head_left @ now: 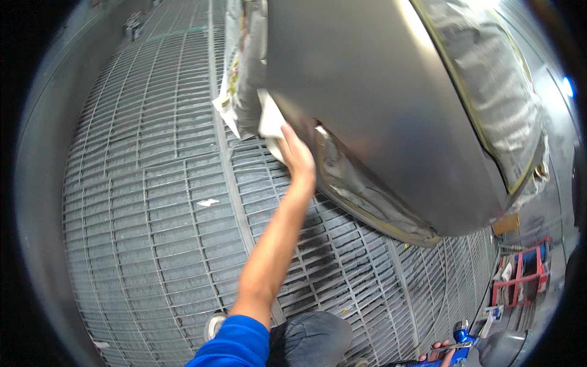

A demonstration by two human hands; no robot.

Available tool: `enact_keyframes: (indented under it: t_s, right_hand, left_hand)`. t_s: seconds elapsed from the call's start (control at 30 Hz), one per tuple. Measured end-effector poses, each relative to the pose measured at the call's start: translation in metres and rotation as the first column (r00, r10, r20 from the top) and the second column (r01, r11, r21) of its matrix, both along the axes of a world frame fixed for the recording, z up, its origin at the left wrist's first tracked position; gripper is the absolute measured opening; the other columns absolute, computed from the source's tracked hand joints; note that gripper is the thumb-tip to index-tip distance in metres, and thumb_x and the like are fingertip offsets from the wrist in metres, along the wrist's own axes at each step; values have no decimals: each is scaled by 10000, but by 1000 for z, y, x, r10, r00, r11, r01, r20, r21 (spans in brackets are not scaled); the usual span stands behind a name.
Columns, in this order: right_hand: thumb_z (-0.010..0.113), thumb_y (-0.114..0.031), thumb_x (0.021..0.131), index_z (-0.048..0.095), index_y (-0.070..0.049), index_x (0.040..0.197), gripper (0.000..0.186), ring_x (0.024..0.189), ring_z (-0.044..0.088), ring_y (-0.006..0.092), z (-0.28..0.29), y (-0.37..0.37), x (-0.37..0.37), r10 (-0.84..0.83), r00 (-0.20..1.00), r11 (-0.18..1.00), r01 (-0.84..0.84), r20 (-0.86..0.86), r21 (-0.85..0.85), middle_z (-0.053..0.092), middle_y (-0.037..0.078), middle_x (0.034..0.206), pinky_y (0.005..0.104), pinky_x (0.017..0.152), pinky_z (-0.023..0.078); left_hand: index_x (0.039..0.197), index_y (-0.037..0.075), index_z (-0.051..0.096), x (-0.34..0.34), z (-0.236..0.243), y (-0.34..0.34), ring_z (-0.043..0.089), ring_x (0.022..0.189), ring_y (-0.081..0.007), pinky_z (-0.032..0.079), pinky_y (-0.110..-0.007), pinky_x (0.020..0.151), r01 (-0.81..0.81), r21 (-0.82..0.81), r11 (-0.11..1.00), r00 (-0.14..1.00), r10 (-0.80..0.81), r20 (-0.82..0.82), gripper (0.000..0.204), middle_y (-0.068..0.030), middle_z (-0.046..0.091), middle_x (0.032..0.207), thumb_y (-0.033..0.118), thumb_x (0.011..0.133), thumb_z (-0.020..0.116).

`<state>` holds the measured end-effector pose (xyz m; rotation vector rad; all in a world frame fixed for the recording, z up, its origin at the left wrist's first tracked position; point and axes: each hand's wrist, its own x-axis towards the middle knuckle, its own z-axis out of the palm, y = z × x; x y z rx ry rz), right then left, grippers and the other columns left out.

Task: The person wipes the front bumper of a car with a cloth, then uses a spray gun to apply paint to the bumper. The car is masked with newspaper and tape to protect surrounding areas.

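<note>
My left hand [298, 153] is reached out, fingers closed round a white wiping cloth [271, 119] at the lower left edge of a smooth grey car panel [373, 92]. The cloth and fingertips are slightly blurred. Low at the right edge, my right hand [439, 353] grips a blue spray gun [461, 342]; a dark translucent cup [501, 350] sits beside it, and part of this hand is cut off by the frame. Masking film [489, 79] covers the body around the panel, and more crumpled film [361, 189] lines its lower opening.
Underfoot is a metal grating floor [153, 183] with a scrap of white paper [208, 202] on it. A red rack [520, 278] and a cardboard piece [506, 224] stand at the right. A grey wall [40, 153] curves along the left. My bent knee [318, 336] shows below.
</note>
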<state>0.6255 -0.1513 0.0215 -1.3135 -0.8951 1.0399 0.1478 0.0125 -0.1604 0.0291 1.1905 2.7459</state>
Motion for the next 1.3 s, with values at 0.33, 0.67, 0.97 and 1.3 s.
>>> enact_keyframes:
  t_s: [0.33,0.67,0.97,1.3]
  right_hand:
    - [496,-377,1031,583,-60,1183,362,804,612,147,-16,9,25,3,996,999,-7,-87,-39,638,72,1044,282,647,522]
    - [459,-310,1040,481,-14,1202,338,991,568,150,-5,24,51,2,957,990,40,-292,137,543,99,1081,252,519,596]
    - [447,-313,1040,452,35,1224,393,978,576,164,-6,37,101,-63,888,998,62,-456,-18,546,107,1053,247,464,589]
    - [485,-359,1040,452,10,1299,452,968,622,193,-9,38,156,98,797,994,-103,-596,27,565,112,1193,302,697,575]
  left_hand:
    - [1547,232,331,199,96,30,84,1534,-248,-42,-526,1223,-582,-231,780,-122,-364,-923,716,-40,171,1652,340,884,579]
    - [1457,314,481,48,138,-53,185,1514,-212,13,-544,1236,-684,3,730,-578,-539,-613,600,33,345,1587,184,873,523]
    - [1489,166,434,313,135,137,143,1521,-198,131,-434,1245,-563,35,825,-824,-558,-96,628,-25,220,1639,283,876,510]
    - [1378,136,579,425,45,258,210,1502,-249,88,-438,1238,-637,218,740,-656,-668,350,473,-54,368,1573,359,976,468]
